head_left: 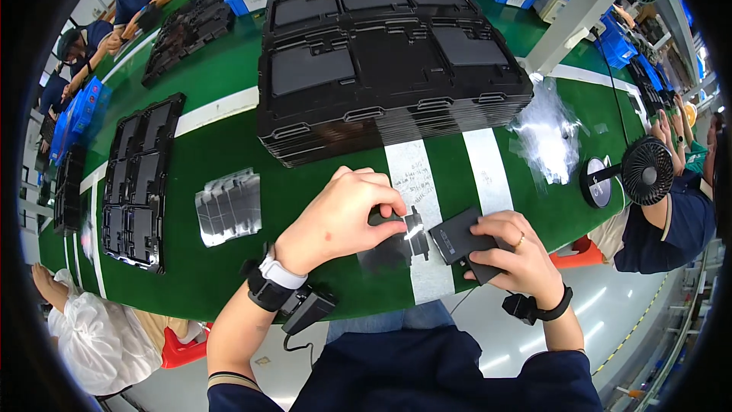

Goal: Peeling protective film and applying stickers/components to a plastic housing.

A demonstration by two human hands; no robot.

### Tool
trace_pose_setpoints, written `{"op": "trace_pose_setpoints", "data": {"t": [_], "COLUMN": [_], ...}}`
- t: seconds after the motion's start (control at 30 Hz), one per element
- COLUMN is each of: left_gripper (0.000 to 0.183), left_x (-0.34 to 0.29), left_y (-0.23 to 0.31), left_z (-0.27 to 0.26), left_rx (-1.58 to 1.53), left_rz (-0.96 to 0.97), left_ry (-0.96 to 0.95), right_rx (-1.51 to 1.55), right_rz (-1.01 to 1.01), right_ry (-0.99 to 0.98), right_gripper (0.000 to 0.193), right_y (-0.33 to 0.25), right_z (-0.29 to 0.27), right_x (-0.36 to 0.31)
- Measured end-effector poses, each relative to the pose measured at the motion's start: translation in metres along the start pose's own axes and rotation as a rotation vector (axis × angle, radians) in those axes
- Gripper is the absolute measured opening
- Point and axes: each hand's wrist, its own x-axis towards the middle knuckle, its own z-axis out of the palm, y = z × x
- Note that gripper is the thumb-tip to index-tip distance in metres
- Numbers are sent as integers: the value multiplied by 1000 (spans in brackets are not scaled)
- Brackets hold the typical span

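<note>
My right hand point(518, 255) grips a flat black rectangular pack point(456, 235) with small light printing on its face; the fingers lie across its right side. My left hand point(347, 214) is closed in a pinch, thumb against forefinger, at the upper edge of a dark glossy film sheet point(385, 255). Cut dark strips point(415, 235) show at the sheet's right, beside the pack. Part of what the left fingertips hold is hidden behind them. Another sheet of dark film pieces on clear backing point(229, 207) lies left of my left hand.
A tall stack of black moulded trays point(381, 111) stands ahead on the green table point(206, 275). Another black tray point(141, 183) lies left. Crumpled clear film point(549, 133) and a small black fan point(648, 172) are right. Blue bins point(255, 0) line the far side; co-workers sit around.
</note>
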Motion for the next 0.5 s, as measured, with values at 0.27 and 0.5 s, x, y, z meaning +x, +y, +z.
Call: {"op": "trace_pose_setpoints", "data": {"t": [0.27,0.5], "left_gripper": [13,14], "left_x": [-4,-4], "left_y": [11,12], "left_z": [2,4], "left_rx": [44,-7], "left_rz": [-73,-109], "left_ry": [-58,-100], "right_rx": [97,289], "right_rz": [105,58], "right_ry": [-364,-226], "right_gripper": [55,59], "right_y": [4,8], "right_z": [-14,4], "right_x": [19,19]}}
